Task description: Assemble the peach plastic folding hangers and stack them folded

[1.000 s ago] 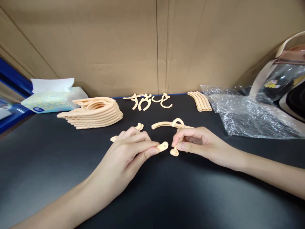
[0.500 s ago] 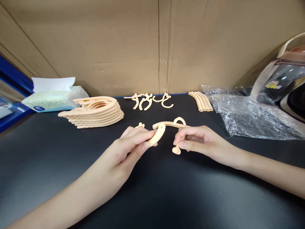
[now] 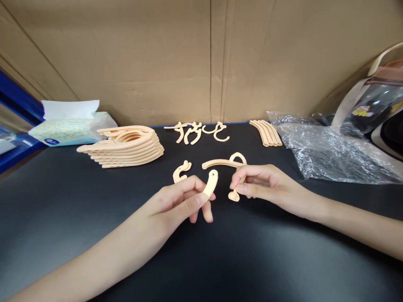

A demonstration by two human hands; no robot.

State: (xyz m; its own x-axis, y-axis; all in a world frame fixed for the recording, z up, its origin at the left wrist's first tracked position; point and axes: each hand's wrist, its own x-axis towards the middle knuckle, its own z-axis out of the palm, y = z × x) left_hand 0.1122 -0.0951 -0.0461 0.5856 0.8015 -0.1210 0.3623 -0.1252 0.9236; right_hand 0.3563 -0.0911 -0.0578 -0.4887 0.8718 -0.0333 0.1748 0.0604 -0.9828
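- Strip (image 3: 211,183) of cream colour, short and slightly curved, is in the left hand (image 3: 185,199), raised in front of the person, with a small hole at its upper end.
- The left hand pinches this strip between thumb and index finger; its other fingers are bent loosely underneath.
- The right hand (image 3: 262,180) pinches a cream hook (image 3: 233,196) with the thumb and the fingertips; the rounded end points down below the fingers, and the curved part rises above them.
- Both hands are near each other, but strip and hook do not touch.
- Just beyond the left hand, a loose hook (image 3: 179,173) lies on the black surface (image 3: 201,264).
- Behind the right hand lies a long bar (image 3: 220,162), lightly arched; its right end is hidden.
- At the back edge there is a group of small parts (image 3: 180,135), and more to the right four bars (image 3: 267,133) side by side.
- On the left, a stack of hangers (image 3: 141,153) stands just beside a tissue pack (image 3: 67,131).
- On the right, crumpled clear plastic (image 3: 317,151) lies near a bottle (image 3: 384,102) with a strap.
- Brown cardboard (image 3: 126,54) stands upright behind everything.
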